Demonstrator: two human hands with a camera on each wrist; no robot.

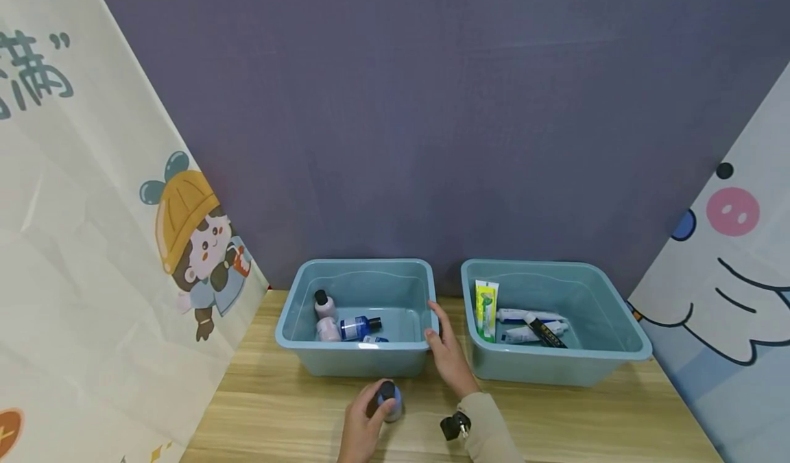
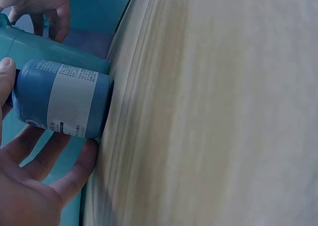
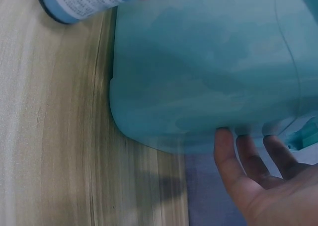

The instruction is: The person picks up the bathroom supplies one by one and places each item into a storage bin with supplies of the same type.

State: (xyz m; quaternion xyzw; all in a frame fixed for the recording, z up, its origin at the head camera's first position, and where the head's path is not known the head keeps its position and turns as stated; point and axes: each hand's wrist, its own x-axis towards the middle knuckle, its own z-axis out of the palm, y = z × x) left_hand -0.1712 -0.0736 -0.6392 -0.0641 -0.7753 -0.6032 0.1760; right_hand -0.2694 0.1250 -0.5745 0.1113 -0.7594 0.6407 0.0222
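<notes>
Head view: the left hand (image 1: 361, 427) grips a blue bottle (image 1: 389, 400) standing on the table (image 1: 555, 415), at 6 o'clock from the left bin (image 1: 358, 360).
Left wrist view: fingers (image 2: 54, 171) wrap the bottle; better lift it straight.
Right wrist view: the right hand (image 3: 258, 186), fingers nearly straight, steadies the bin's corner.

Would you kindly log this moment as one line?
left hand: grips blue plastic bottle on wooden table | right hand: touches left teal plastic bin
</notes>
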